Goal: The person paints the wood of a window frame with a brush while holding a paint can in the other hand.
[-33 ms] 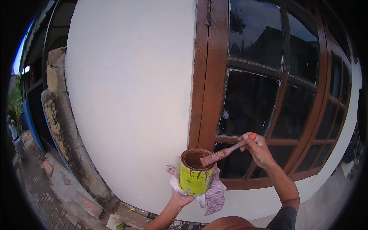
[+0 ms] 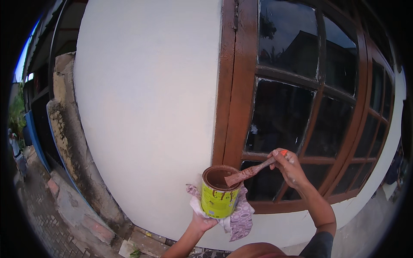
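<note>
My left hand (image 2: 203, 222) is closed on the paint can (image 2: 217, 203) from below, with a patterned cloth (image 2: 241, 220) bunched between palm and metal. The can is yellow-green, open at the top, and has brown drips down its side; brown paint coats its inner wall. In my right hand (image 2: 287, 168) a paintbrush (image 2: 249, 173) is pinched by its handle, which ends in an orange tip. Its brown-coated bristles rest at or just over the right side of the can's rim. Behind them stands a brown wooden window frame (image 2: 241, 112) with dark glass panes.
A white wall (image 2: 146, 107) fills the left of the window. Further left rise a rough, weathered masonry edge (image 2: 64, 129) and a blue-edged gate or panel (image 2: 36, 139). At the far left a person (image 2: 18, 155) is on the paved path (image 2: 53, 225).
</note>
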Action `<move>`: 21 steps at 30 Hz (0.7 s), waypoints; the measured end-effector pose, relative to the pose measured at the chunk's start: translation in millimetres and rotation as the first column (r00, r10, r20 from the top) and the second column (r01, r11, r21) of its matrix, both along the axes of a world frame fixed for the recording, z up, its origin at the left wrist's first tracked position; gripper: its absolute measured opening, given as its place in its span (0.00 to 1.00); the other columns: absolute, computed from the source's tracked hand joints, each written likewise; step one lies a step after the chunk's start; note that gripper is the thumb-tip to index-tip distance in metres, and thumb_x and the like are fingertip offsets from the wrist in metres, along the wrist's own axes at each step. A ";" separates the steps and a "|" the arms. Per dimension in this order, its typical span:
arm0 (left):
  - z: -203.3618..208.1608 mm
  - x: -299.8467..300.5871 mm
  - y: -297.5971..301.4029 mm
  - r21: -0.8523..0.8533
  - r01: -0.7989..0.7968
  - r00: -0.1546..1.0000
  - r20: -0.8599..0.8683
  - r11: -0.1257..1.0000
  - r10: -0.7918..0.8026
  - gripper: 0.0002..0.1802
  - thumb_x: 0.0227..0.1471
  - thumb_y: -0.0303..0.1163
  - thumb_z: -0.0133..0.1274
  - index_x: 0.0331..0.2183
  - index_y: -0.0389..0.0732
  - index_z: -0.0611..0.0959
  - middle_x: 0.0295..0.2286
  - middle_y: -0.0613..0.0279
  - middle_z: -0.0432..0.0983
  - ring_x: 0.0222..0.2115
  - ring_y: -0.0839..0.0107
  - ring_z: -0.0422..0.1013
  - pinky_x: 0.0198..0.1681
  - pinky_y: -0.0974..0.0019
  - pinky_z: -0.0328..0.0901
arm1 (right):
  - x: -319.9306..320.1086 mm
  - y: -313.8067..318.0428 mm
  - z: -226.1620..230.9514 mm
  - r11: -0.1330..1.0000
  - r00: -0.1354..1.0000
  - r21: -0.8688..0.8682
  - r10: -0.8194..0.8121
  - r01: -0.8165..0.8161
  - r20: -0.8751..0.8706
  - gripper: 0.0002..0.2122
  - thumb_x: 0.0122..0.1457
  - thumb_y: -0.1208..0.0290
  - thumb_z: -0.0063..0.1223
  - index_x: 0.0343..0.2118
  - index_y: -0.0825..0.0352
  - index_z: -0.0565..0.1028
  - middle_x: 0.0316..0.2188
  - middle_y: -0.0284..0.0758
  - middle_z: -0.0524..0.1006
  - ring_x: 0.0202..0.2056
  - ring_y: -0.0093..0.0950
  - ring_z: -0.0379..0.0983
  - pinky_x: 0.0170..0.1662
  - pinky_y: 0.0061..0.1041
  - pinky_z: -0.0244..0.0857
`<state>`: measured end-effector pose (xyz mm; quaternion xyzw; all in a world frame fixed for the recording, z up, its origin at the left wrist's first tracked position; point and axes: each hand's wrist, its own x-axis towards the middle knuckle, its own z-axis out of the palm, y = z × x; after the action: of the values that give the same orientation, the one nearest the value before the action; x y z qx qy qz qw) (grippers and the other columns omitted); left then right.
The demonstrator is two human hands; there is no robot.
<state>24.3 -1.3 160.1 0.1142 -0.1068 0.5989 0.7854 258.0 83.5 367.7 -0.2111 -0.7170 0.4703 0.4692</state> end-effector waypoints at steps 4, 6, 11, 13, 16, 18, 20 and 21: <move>8.8 -6.1 -1.8 0.021 0.020 0.999 -0.035 1.000 -0.019 0.32 0.58 0.56 0.34 0.53 0.43 0.72 0.52 0.56 0.68 0.52 0.57 0.66 0.57 0.48 0.58 | -5.8 -8.0 7.5 0.997 0.998 -0.057 0.042 -0.044 -0.039 0.13 0.63 0.62 0.49 0.34 0.68 0.75 0.28 0.31 0.76 0.28 0.18 0.70 0.37 0.19 0.65; 21.2 -8.0 -3.0 0.048 -0.020 0.997 -0.070 0.999 0.023 0.32 0.58 0.56 0.35 0.53 0.43 0.72 0.52 0.55 0.68 0.52 0.57 0.66 0.57 0.48 0.58 | -9.7 -10.5 14.7 0.997 0.998 -0.060 0.037 -0.041 -0.059 0.12 0.63 0.62 0.49 0.34 0.68 0.75 0.28 0.30 0.76 0.28 0.17 0.70 0.38 0.19 0.65; 34.8 -11.0 -10.5 0.090 -0.034 0.999 -0.032 0.995 0.037 0.33 0.58 0.58 0.35 0.53 0.43 0.71 0.53 0.55 0.68 0.52 0.56 0.66 0.57 0.47 0.59 | -15.1 -14.1 20.5 0.997 0.995 -0.043 0.063 -0.066 -0.077 0.11 0.62 0.61 0.51 0.34 0.66 0.75 0.31 0.30 0.76 0.29 0.17 0.70 0.39 0.20 0.66; 39.9 -10.8 -8.2 0.115 -0.023 0.999 -0.022 0.993 0.026 0.34 0.58 0.58 0.35 0.54 0.43 0.71 0.53 0.56 0.68 0.52 0.56 0.66 0.56 0.46 0.59 | -15.1 -14.5 24.5 0.996 0.991 -0.051 0.071 -0.077 -0.115 0.12 0.62 0.61 0.52 0.34 0.66 0.75 0.30 0.30 0.76 0.29 0.17 0.70 0.39 0.20 0.66; 36.1 -7.7 -13.1 0.156 -0.035 0.999 -0.034 0.987 0.040 0.33 0.58 0.56 0.35 0.53 0.42 0.72 0.53 0.54 0.68 0.52 0.55 0.65 0.57 0.46 0.57 | -14.3 -25.8 21.0 0.993 0.989 -0.074 0.078 -0.087 -0.125 0.12 0.62 0.61 0.52 0.34 0.67 0.75 0.29 0.30 0.75 0.28 0.17 0.70 0.40 0.20 0.65; 36.3 -4.7 -18.1 0.166 -0.028 0.998 -0.044 0.986 0.036 0.32 0.58 0.56 0.35 0.53 0.41 0.72 0.53 0.54 0.68 0.52 0.55 0.65 0.57 0.46 0.57 | -11.5 -30.9 20.4 0.994 0.993 -0.079 0.068 -0.075 -0.094 0.12 0.62 0.61 0.52 0.34 0.67 0.75 0.29 0.29 0.75 0.28 0.17 0.69 0.40 0.20 0.65; 38.5 -3.3 -16.8 0.188 -0.014 0.999 -0.043 0.982 0.023 0.32 0.58 0.56 0.35 0.53 0.41 0.72 0.53 0.54 0.67 0.52 0.55 0.65 0.57 0.46 0.57 | -6.8 -32.0 25.1 0.994 0.984 -0.002 0.109 -0.111 -0.144 0.13 0.62 0.61 0.52 0.34 0.68 0.75 0.28 0.30 0.75 0.28 0.17 0.70 0.40 0.21 0.65; 29.2 -1.1 -15.9 0.208 -0.016 0.999 -0.048 0.978 0.026 0.32 0.59 0.55 0.35 0.53 0.42 0.72 0.53 0.54 0.67 0.53 0.55 0.65 0.57 0.46 0.57 | -3.4 -29.5 16.0 0.992 0.984 0.019 0.130 -0.129 -0.121 0.13 0.62 0.61 0.51 0.35 0.67 0.75 0.27 0.30 0.75 0.29 0.17 0.70 0.40 0.21 0.65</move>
<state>23.2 -17.2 189.3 0.2118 -0.1477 0.5897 0.7652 254.5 54.0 383.7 -0.1324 -0.7018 0.5078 0.4817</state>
